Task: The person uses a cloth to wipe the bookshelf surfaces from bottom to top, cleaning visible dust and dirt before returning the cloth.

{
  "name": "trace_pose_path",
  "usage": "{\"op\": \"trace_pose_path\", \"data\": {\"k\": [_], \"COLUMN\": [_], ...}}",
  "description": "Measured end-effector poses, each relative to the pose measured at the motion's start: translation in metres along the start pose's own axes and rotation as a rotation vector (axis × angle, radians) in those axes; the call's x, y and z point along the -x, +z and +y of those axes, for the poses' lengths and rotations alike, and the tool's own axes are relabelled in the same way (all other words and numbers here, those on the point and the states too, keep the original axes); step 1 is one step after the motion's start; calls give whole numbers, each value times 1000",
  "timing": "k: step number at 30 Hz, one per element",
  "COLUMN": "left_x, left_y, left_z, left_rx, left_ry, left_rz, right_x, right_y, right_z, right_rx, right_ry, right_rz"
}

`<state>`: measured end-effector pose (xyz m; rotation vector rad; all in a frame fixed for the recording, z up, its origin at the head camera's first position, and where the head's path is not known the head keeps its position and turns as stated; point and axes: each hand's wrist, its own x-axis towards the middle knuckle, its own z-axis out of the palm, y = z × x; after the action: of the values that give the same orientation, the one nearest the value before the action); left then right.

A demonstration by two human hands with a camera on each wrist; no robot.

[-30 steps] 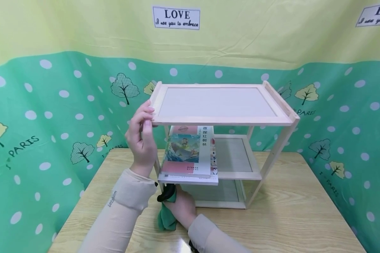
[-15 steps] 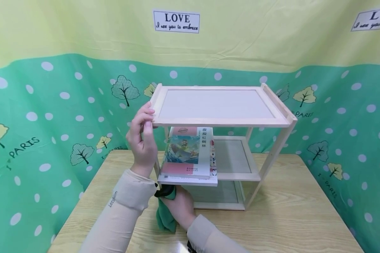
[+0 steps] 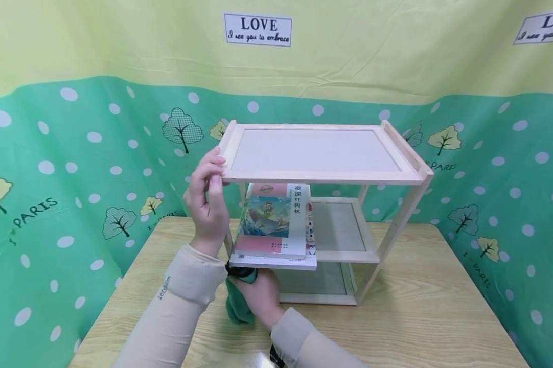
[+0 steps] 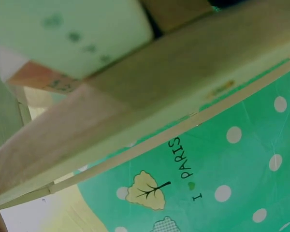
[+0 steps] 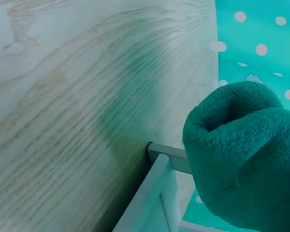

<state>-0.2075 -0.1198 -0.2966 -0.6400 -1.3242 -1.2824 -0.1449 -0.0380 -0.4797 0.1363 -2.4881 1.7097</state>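
My left hand [image 3: 207, 204] grips the left end of the top tier of a pale wooden three-tier shelf [image 3: 322, 181], thumb in front and fingers over the side rail. Lower down, my right hand [image 3: 260, 296] holds a bunched green cloth [image 3: 238, 306] by the shelf's left front leg. The books' overhang and the left cuff hide part of that work. The right wrist view has the fuzzy cloth [image 5: 241, 164] folded above the tabletop, beside a bottom corner of the shelf. A blurred wooden bar [image 4: 121, 101] crosses the left wrist view.
Two stacked books [image 3: 267, 217] lie at the left of the middle tier, jutting past its front edge. The shelf stands on a wood-grain table [image 3: 423, 317]. A green and yellow patterned curtain [image 3: 97, 174] surrounds the table at the back and sides.
My right hand has shifted slightly left and up with the cloth, whose hanging end now sits higher. My left hand keeps its grip on the shelf, and the books stay put.
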Motion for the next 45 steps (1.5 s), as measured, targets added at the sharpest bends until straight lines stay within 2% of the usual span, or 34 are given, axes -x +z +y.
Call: {"op": "trace_pose_path", "data": {"k": [5, 9, 14, 18, 21, 32, 38, 45], "left_x": [0, 0, 1, 0, 0, 0, 0, 1], "left_y": [-1, -1, -2, -2, -1, 0, 0, -1], "left_z": [0, 0, -1, -1, 0, -1, -1, -1], "left_rx": [-1, -4, -9, -10, -6, -8, -18, -13], "left_ry": [-3, 1, 2, 5, 9, 9, 11, 8], "left_rz": [-6, -8, -9, -7, -7, -21, -22, -13], "right_x": [-4, -9, -11, -11, -12, -14, -13, -14], "right_y": [-2, -2, -1, 0, -1, -3, -3, -2], "right_z": [-1, 3, 7, 9, 11, 12, 13, 17], "right_rx": [-29, -93, -183, -211, -216, -141, -138, -115], "right_ry": [-28, -46, -2, 21, 6, -40, -46, 4], "right_rz": [-76, -149, -203, -212, -203, -187, -199, -223]}}
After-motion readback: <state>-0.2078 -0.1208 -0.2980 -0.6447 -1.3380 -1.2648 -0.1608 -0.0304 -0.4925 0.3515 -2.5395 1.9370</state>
